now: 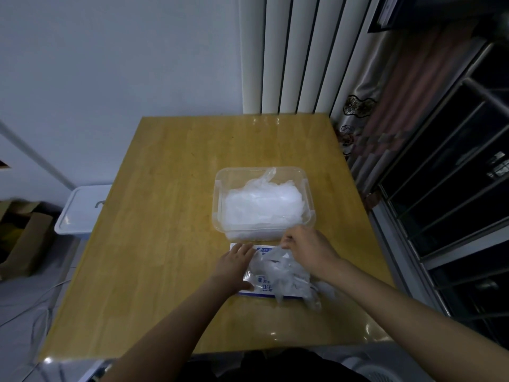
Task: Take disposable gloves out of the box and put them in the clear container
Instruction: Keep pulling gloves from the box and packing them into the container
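A flat white and blue glove box (261,285) lies on the wooden table (170,244) near its front. My left hand (234,264) rests on the box's left part with its fingers straight. My right hand (305,248) pinches a bunch of thin clear disposable gloves (286,274) that trails out of the box toward the right. Just behind the box stands the clear container (220,194), filled with a white pile of gloves (261,208); one glove sticks up at its back.
A white lidded bin (82,210) stands off the table's left edge, with cardboard boxes (22,244) beyond it. White vertical panels (297,56) and a curtain (391,106) are behind the table. A dark barred window (454,188) is at the right.
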`<act>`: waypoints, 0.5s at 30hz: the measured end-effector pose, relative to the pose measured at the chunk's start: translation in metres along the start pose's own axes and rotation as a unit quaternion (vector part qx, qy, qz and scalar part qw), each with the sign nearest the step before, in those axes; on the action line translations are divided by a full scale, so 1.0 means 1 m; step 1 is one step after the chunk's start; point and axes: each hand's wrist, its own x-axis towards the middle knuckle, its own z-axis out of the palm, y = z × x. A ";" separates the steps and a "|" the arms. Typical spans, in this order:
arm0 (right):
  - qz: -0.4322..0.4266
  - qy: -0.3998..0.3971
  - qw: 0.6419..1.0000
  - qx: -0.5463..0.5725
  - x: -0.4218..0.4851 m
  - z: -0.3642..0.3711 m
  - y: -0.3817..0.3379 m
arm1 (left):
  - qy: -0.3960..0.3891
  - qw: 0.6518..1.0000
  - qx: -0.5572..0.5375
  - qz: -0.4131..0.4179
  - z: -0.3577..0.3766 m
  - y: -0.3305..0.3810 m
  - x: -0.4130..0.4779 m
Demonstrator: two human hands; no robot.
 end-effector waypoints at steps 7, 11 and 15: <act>-0.040 0.113 0.992 0.030 0.006 -0.057 -0.017 | -0.013 1.000 -0.005 -0.017 0.002 0.001 0.000; -0.038 0.155 0.987 0.011 0.011 -0.080 -0.021 | -0.016 1.000 0.006 -0.023 0.000 0.003 -0.002; -0.019 0.133 0.991 -0.006 0.016 -0.083 -0.022 | -0.041 0.999 -0.003 -0.021 -0.010 0.002 -0.010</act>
